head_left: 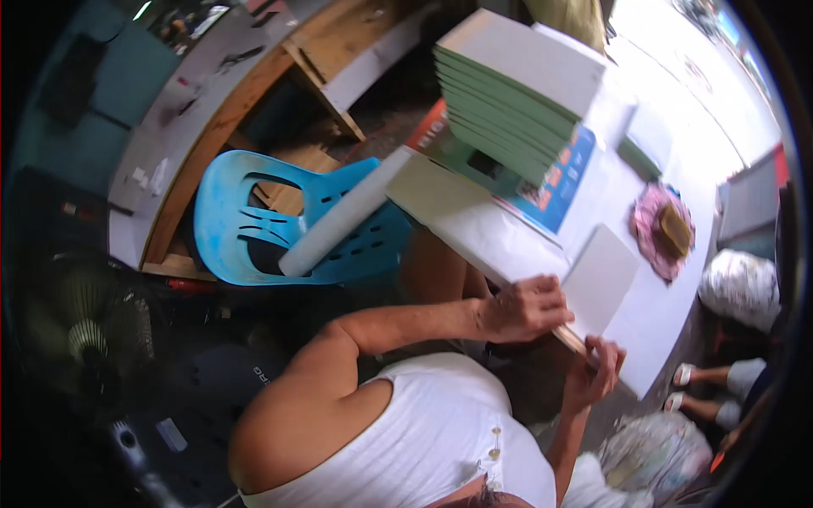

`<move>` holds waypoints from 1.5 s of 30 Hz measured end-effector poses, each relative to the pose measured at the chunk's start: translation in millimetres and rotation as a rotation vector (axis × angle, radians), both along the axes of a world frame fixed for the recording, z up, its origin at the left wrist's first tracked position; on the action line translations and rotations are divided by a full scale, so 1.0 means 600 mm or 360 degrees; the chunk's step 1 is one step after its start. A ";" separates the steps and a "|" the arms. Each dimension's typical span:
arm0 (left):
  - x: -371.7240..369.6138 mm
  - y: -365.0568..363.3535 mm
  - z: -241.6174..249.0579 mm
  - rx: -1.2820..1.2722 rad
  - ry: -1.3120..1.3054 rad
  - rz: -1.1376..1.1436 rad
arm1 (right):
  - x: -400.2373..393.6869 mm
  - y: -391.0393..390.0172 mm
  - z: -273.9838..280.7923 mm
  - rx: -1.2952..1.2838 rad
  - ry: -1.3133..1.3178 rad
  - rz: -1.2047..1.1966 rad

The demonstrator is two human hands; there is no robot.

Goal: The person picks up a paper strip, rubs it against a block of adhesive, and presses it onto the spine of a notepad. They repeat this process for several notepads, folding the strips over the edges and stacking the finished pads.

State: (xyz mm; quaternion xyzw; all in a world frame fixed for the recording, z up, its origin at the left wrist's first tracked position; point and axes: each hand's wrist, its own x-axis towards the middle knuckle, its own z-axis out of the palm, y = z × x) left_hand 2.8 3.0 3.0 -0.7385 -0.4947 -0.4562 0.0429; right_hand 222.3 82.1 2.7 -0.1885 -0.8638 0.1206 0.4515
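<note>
My left hand (pixel 533 309) is closed at the near end of a small white board (pixel 601 279) lying on the white tabletop (pixel 648 339). My right hand (pixel 594 372) is closed just below and to the right of it. Between both hands runs a thin light-brown strip (pixel 570 339), pinched by the fingers; whether it is a separate piece or the board's edge is unclear. Beyond the hands stands a tall stack of green-edged pads (pixel 517 93), on a blue and orange printed sheet (pixel 555 199).
A pink cloth with a brown block (pixel 675 230) and another green-edged pad (pixel 645 144) lie on the table. A blue plastic chair (pixel 216 216) with a white roll (pixel 339 216) across it stands left. A fan (pixel 87 343) and wooden shelving are further left. Another person's legs (pixel 711 377) show at right.
</note>
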 end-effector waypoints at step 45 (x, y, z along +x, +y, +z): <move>-0.071 0.005 0.040 -0.0785 -0.0474 -0.0513 | 0.023 0.016 0.057 -0.1007 -0.0198 0.0101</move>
